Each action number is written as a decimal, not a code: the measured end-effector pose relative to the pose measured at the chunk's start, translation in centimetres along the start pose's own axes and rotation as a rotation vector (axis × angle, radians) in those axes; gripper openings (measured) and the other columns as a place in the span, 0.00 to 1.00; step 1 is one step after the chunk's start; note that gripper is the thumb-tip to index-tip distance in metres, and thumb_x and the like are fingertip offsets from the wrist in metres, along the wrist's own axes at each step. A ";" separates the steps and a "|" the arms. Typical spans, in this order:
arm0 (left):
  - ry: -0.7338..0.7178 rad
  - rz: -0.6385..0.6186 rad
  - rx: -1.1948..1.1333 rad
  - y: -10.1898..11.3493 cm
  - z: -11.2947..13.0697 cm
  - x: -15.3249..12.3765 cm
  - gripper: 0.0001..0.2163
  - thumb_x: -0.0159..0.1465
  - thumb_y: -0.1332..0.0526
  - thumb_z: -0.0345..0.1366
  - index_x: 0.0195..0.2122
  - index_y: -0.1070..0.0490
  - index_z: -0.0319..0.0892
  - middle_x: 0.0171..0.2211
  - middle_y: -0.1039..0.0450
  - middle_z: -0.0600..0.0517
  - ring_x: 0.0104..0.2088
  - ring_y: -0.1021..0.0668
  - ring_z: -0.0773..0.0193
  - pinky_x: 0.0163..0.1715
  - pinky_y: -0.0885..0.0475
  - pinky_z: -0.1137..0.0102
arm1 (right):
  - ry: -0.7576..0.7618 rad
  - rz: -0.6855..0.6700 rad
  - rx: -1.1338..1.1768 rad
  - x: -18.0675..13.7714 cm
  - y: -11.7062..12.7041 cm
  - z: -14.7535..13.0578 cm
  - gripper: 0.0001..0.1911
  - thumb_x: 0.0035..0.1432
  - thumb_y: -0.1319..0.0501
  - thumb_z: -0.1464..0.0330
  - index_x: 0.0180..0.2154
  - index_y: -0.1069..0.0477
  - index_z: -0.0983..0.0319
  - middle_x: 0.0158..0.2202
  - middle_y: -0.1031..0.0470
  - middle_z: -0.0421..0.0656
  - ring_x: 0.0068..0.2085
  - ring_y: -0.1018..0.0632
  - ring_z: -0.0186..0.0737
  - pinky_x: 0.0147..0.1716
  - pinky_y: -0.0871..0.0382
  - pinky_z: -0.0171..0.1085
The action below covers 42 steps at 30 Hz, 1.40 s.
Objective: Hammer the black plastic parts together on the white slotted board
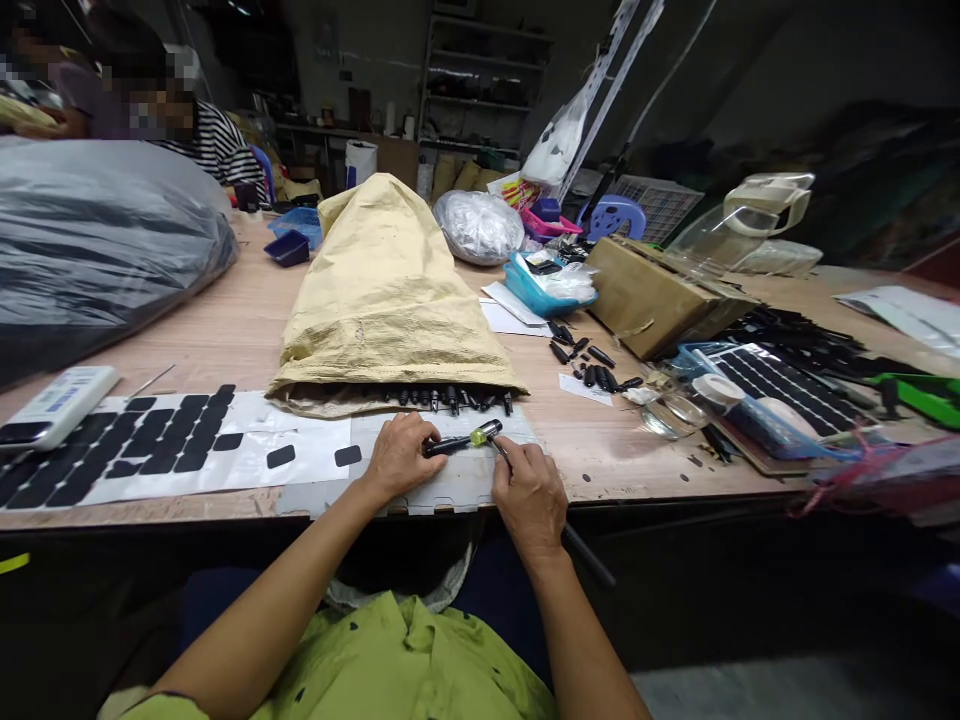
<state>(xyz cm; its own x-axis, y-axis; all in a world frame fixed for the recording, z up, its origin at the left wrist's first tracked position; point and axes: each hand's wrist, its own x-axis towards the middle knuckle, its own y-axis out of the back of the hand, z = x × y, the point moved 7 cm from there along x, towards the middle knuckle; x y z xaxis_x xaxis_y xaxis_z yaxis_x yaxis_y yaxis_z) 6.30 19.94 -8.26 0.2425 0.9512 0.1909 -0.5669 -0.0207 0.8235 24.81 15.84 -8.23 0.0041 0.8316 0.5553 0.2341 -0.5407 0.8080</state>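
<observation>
My left hand, fingers closed, holds a small black cylindrical part on a grey mat at the table's front edge. A small hammer with a yellow-green face is in my right hand, its dark handle sticking out below the wrist. The hammer head is at the right end of the black part; I cannot tell whether they touch. Just beyond my hands, a large tan sack lies with its mouth towards me, and several similar black parts show in the opening.
Left of me are a white sheet of black stickers and a white device. A big grey plastic bag bulges behind them. Loose black parts, a cardboard box and a blue basket stand right. People sit at far left.
</observation>
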 end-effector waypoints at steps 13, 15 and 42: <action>0.085 -0.017 -0.135 -0.5 -1.2 0.5 0.07 0.55 0.32 0.37 0.35 0.21 0.45 0.32 0.25 0.53 0.38 0.27 0.60 0.41 0.35 0.66 | -0.066 -0.082 0.610 0.9 1.9 -0.9 0.15 0.65 0.45 0.66 0.50 0.26 0.59 0.41 0.23 0.46 0.42 0.23 0.41 0.43 0.29 0.39; 0.091 -0.023 -0.132 -0.6 -1.2 0.5 0.07 0.55 0.32 0.37 0.35 0.21 0.45 0.32 0.26 0.53 0.38 0.27 0.60 0.41 0.35 0.66 | -0.042 -0.104 0.660 0.7 2.2 -1.9 0.15 0.65 0.45 0.67 0.50 0.26 0.59 0.42 0.23 0.45 0.43 0.23 0.39 0.43 0.29 0.38; 0.084 -0.020 -0.121 -1.0 -1.2 0.1 0.08 0.55 0.33 0.39 0.36 0.22 0.47 0.33 0.27 0.53 0.40 0.28 0.59 0.42 0.37 0.65 | 0.070 -0.044 0.237 0.3 0.4 0.2 0.15 0.65 0.46 0.70 0.49 0.25 0.58 0.36 0.24 0.42 0.39 0.25 0.40 0.39 0.33 0.37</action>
<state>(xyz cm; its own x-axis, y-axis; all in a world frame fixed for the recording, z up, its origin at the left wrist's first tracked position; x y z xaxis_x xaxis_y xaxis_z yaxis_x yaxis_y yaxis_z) 5.94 20.47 -9.74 0.1907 0.9736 0.1253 -0.6548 0.0311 0.7551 25.05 15.92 -7.80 -0.0770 0.8385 0.5394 0.4543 -0.4521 0.7676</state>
